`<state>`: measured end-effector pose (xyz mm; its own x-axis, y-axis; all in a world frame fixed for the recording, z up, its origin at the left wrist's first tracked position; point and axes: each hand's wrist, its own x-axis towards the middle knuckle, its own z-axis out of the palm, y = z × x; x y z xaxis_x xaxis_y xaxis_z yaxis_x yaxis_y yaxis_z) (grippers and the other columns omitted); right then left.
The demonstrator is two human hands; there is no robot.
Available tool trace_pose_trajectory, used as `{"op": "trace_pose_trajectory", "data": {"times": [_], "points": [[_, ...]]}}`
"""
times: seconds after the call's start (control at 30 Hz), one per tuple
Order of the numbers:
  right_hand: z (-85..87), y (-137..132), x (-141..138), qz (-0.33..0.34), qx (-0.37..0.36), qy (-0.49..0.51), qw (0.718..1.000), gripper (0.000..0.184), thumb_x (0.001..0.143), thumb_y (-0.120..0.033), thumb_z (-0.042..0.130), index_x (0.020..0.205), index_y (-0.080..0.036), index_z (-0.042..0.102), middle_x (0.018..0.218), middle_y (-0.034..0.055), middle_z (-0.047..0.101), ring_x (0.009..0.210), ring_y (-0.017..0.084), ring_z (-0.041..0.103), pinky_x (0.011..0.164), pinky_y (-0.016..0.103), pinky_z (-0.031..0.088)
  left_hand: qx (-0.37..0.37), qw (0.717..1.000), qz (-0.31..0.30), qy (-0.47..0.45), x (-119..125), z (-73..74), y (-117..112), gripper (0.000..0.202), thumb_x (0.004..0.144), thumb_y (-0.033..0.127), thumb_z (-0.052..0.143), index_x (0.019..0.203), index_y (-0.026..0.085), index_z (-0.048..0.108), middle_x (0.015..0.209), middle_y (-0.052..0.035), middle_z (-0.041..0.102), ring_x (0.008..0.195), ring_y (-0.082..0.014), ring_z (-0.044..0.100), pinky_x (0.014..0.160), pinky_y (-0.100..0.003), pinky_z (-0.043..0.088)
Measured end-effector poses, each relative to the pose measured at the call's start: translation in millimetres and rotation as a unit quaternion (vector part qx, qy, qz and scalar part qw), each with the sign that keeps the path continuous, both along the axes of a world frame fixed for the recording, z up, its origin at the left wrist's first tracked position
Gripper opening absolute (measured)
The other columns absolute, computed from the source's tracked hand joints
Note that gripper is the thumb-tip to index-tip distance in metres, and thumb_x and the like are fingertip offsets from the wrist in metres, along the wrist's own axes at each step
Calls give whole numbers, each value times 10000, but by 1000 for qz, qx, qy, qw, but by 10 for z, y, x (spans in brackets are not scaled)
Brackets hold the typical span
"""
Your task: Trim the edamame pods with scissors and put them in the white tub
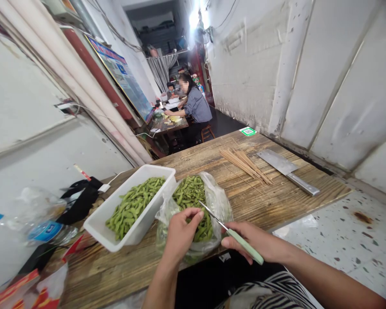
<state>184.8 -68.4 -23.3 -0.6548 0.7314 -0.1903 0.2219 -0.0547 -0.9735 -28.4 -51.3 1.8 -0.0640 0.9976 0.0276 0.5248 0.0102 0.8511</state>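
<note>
My right hand (252, 242) grips a pair of scissors with a light green handle (246, 246), seen edge-on. Their metal blades point up and left over a clear plastic bag (223, 206) of green edamame pods (191, 191). Above the same bag, my left hand (182, 231) is closed in a pinch close to the blade tips. Whatever lies between its fingertips is too small to make out. Just left of the bag stands a white plastic tub (94, 227), partly filled with more edamame pods (137, 206).
On the wooden table (193, 159) lie thin wooden skewers (246, 165) and a cleaver (287, 169). A plastic water bottle (48, 231), a white charger (104, 188) and red packaging (16, 289) are at left. Further back, a person in a striped shirt (197, 105) sits at another table.
</note>
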Motion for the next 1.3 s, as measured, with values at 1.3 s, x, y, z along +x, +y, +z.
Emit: {"op": "trace_pose_trajectory", "data": {"times": [1.3], "points": [[86,-47,-193,-14,-87,95,992,554,786,-725,496,707,-177,457,461,-72,471,352,69,471,327,142,357,10,889,171,-426,362,-164,-162,229,630,345,737,667,192,570,700,-1,665,654,-120,606,673,-266,510]]}}
